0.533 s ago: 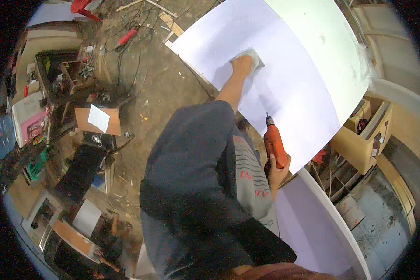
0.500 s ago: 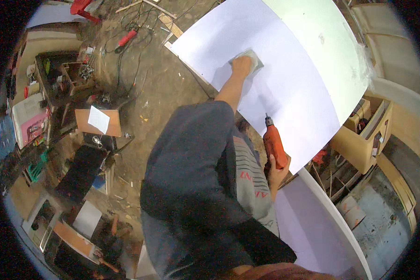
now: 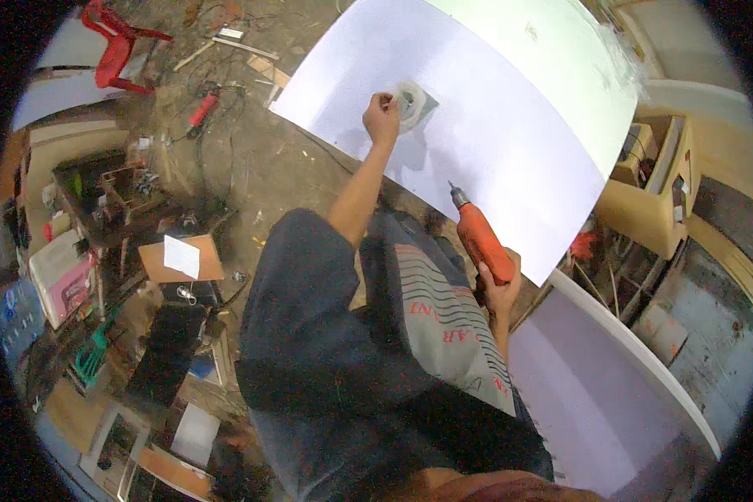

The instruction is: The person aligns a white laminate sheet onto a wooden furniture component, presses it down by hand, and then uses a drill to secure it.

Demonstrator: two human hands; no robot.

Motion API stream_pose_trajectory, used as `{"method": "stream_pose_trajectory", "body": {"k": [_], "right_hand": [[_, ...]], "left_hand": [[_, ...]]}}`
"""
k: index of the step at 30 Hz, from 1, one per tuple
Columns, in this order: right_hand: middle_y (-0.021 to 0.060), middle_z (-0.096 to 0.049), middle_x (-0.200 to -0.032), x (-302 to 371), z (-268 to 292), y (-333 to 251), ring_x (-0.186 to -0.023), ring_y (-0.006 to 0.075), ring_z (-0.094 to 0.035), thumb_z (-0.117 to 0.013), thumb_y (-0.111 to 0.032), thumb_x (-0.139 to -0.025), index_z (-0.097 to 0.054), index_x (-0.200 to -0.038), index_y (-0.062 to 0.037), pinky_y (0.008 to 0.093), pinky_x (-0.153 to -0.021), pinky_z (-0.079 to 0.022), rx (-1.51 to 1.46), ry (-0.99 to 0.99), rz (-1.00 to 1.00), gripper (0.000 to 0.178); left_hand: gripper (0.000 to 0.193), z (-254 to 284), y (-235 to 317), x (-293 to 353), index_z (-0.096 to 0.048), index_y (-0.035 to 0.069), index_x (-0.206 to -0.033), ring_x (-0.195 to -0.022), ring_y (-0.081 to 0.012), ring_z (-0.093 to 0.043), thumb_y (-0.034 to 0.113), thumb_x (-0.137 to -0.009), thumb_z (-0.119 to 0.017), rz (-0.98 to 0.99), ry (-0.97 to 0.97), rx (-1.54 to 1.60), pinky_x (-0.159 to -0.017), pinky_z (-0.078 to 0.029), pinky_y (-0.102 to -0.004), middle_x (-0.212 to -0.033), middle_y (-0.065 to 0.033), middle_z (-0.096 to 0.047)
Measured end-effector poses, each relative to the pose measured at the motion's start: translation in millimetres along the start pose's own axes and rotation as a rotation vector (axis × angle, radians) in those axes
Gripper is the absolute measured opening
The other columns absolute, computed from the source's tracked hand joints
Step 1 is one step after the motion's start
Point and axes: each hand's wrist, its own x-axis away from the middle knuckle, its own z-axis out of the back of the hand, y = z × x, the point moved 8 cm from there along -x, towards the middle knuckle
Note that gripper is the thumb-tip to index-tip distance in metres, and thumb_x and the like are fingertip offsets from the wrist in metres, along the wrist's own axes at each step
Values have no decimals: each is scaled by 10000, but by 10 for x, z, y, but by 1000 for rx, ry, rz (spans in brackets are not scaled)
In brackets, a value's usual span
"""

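My right hand (image 3: 500, 284) is wrapped round the handle of a red power drill (image 3: 482, 238). The drill's bit points up and to the left, over the near edge of a large white panel (image 3: 510, 151). Above the same panel, my left hand (image 3: 382, 120) has its fingers pinched together; whatever sits between them is too small to make out. Just right of those fingers lies a crumpled, see-through plastic bag (image 3: 413, 109) on the panel, its contents unclear.
A cream box-like cabinet (image 3: 657, 197) stands right of the panel, and another white panel (image 3: 594, 376) slants below it. Cables and a red corded tool (image 3: 202, 110) lie on the dirt floor. A red chair (image 3: 115, 54) is at the far left, a cluttered bench (image 3: 100, 188) below it.
My left hand has come away from the plastic bag, moving left with its fingers pinched. The drill has tilted further left in my right hand. The whole view has shifted somewhat.
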Motion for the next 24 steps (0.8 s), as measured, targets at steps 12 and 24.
{"method": "stream_pose_trajectory", "body": {"k": [12,24], "right_hand": [[137,-513,-1069,-59,-47,-1255,-916,229,-549,-661,-241,-763,-462,-1125,43,349,-820,-449,-127,-226,555,501],[186,-540,-983,87,-266,-1771,-804,303,-604,-598,-387,-738,-361,-1175,-30,430,-594,-544,-751,-542,328,612]], "left_hand": [[406,612,-1864,2068,-524,14,-1157,-986,-248,-579,311,-885,-580,1193,301,1081,-839,-479,-395,-1069,-104,-612],[342,2422,-1464,618,-603,59,-1073,-950,-215,-571,329,-865,-620,559,343,812,-837,-474,-394,-1017,-48,-610]]}}
